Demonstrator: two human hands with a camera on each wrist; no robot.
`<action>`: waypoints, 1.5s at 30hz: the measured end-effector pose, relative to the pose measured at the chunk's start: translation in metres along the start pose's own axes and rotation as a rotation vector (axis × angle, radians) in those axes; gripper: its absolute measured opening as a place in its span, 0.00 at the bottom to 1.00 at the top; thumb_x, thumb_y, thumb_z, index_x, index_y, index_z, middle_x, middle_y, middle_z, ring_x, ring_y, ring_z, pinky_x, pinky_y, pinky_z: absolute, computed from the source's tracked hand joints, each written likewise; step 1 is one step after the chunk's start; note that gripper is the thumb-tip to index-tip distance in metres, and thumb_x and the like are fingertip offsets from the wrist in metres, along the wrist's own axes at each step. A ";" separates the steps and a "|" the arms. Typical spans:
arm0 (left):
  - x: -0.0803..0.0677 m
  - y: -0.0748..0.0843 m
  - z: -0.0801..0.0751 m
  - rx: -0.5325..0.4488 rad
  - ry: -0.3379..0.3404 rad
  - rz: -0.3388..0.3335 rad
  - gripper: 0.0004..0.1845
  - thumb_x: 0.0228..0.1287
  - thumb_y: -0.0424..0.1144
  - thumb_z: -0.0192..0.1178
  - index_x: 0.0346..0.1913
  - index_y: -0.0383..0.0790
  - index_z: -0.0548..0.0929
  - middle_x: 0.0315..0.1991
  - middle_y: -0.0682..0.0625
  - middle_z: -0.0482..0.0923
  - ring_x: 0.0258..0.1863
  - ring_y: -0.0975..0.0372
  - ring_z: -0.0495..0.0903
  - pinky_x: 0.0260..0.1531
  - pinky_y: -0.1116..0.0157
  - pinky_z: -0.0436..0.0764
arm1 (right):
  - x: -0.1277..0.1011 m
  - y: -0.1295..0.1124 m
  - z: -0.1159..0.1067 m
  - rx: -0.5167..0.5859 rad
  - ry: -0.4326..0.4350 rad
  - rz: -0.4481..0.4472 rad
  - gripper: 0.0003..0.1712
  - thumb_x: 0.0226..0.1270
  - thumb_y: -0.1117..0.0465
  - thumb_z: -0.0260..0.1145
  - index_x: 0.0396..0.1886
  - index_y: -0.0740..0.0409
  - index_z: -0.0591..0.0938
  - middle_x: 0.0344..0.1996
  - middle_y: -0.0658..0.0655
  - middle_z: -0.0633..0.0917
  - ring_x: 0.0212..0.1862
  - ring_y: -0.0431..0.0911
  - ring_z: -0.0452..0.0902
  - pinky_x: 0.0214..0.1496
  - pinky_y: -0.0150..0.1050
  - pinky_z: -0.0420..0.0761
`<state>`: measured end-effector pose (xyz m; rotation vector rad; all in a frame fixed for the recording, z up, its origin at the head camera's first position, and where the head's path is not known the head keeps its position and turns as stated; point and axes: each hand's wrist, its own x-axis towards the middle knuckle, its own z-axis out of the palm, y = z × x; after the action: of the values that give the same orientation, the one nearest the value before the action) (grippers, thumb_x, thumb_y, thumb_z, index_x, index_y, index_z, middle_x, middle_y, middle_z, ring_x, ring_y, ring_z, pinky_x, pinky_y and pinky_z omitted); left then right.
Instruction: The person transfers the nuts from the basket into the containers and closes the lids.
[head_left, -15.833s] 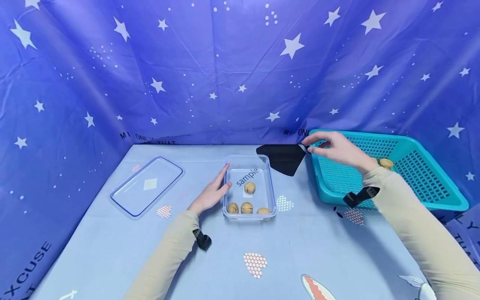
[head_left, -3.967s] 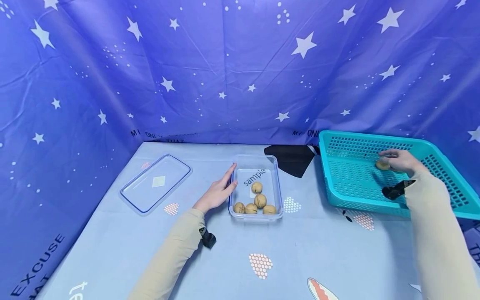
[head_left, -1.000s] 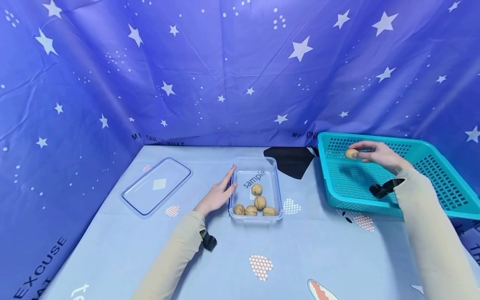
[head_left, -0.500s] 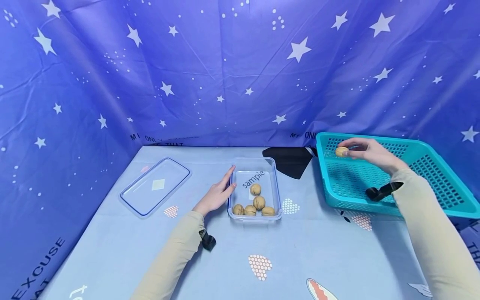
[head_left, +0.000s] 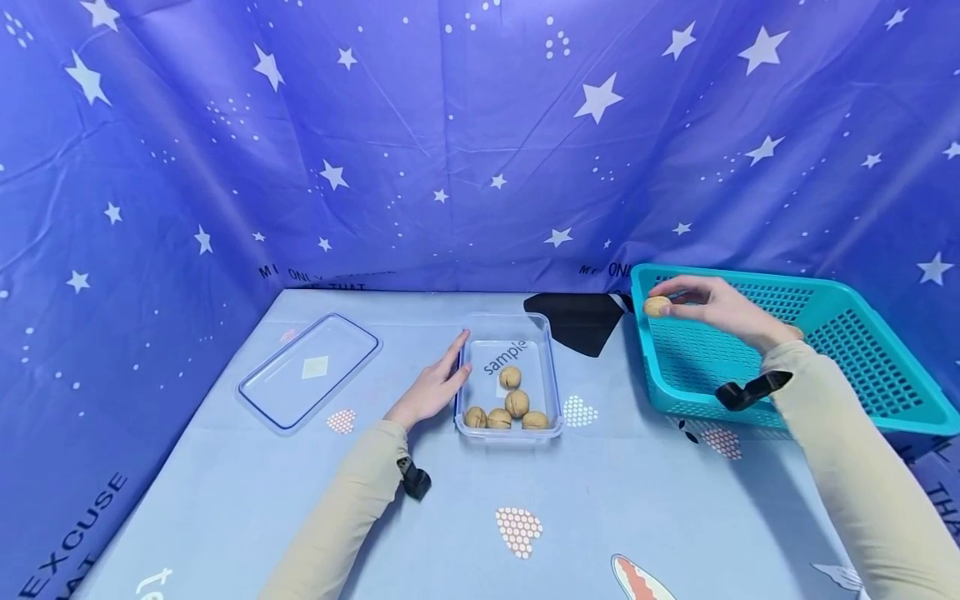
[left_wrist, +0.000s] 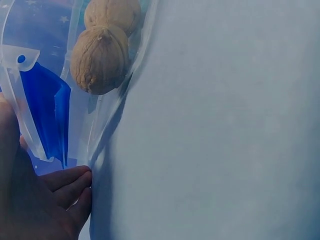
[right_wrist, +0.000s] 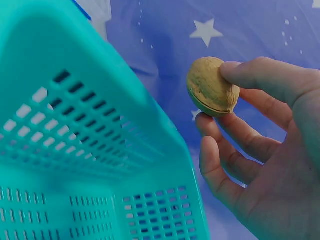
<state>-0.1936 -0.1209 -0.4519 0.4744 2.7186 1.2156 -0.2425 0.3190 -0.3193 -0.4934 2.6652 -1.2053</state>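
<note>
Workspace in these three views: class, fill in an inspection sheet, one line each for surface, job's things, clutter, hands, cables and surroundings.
Surface: table under a pale blue printed cloth.
Job's things: clear container holding five walnuts; one held walnut above the near left corner of the teal basket; another walnut partly hidden in the basket behind the right wrist.
Clutter: clear lid lying flat to the left; black patch behind the container.
Hands: left hand rests flat against the container's left wall; right hand pinches the held walnut.
Cables: nothing seen.
Surroundings: blue star-print fabric backdrop on all sides.
</note>
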 end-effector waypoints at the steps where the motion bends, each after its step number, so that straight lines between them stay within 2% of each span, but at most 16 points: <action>1: 0.000 0.000 0.000 0.002 -0.001 0.000 0.33 0.76 0.55 0.41 0.78 0.61 0.43 0.75 0.50 0.48 0.70 0.44 0.56 0.67 0.46 0.56 | 0.000 -0.002 0.002 0.005 -0.005 -0.005 0.22 0.71 0.57 0.63 0.61 0.61 0.77 0.55 0.58 0.77 0.48 0.42 0.77 0.50 0.41 0.77; 5: 0.001 0.000 0.000 0.002 -0.003 -0.001 0.33 0.76 0.55 0.41 0.78 0.60 0.43 0.75 0.50 0.48 0.70 0.44 0.56 0.67 0.45 0.56 | 0.003 -0.009 0.010 0.029 -0.029 -0.022 0.22 0.70 0.57 0.63 0.60 0.61 0.77 0.56 0.56 0.77 0.50 0.44 0.77 0.49 0.36 0.77; 13: 0.001 0.001 -0.001 0.003 -0.006 0.000 0.33 0.76 0.55 0.41 0.78 0.61 0.42 0.75 0.49 0.48 0.70 0.44 0.56 0.67 0.45 0.57 | 0.008 -0.020 0.028 0.082 -0.099 -0.060 0.22 0.69 0.58 0.64 0.59 0.63 0.77 0.54 0.59 0.77 0.49 0.48 0.79 0.52 0.44 0.79; 17: 0.000 0.001 -0.001 -0.001 -0.012 -0.003 0.33 0.76 0.55 0.41 0.78 0.63 0.41 0.75 0.50 0.48 0.70 0.45 0.56 0.67 0.46 0.56 | 0.009 -0.025 0.038 0.071 -0.144 -0.093 0.21 0.70 0.59 0.63 0.59 0.64 0.77 0.55 0.61 0.76 0.47 0.48 0.79 0.49 0.44 0.80; 26: 0.000 0.002 -0.002 0.004 -0.006 0.001 0.34 0.76 0.54 0.42 0.78 0.59 0.43 0.75 0.50 0.48 0.70 0.45 0.55 0.68 0.47 0.56 | 0.013 -0.033 0.062 0.112 -0.210 -0.158 0.18 0.68 0.63 0.64 0.56 0.63 0.79 0.50 0.60 0.81 0.47 0.52 0.79 0.47 0.35 0.79; 32: 0.000 0.001 -0.001 -0.002 -0.009 0.001 0.34 0.76 0.55 0.41 0.78 0.59 0.43 0.76 0.51 0.47 0.71 0.47 0.54 0.68 0.47 0.55 | 0.020 -0.033 0.079 0.130 -0.244 -0.229 0.16 0.68 0.65 0.64 0.54 0.63 0.79 0.49 0.59 0.82 0.45 0.51 0.80 0.45 0.41 0.81; 40: 0.000 0.002 -0.002 0.000 -0.007 -0.007 0.33 0.76 0.55 0.41 0.78 0.59 0.43 0.76 0.51 0.47 0.71 0.46 0.55 0.67 0.45 0.56 | 0.032 -0.041 0.100 0.146 -0.291 -0.268 0.17 0.67 0.67 0.64 0.54 0.67 0.79 0.47 0.59 0.83 0.47 0.52 0.80 0.48 0.39 0.81; 45: -0.001 0.004 -0.002 0.000 -0.004 -0.015 0.33 0.76 0.55 0.41 0.78 0.61 0.43 0.75 0.50 0.48 0.70 0.45 0.55 0.67 0.45 0.56 | 0.039 -0.049 0.114 0.153 -0.321 -0.298 0.17 0.66 0.69 0.64 0.54 0.66 0.80 0.48 0.59 0.82 0.48 0.53 0.80 0.50 0.39 0.81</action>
<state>-0.1920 -0.1202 -0.4477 0.4552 2.7142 1.2098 -0.2345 0.1952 -0.3585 -0.9924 2.2659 -1.2666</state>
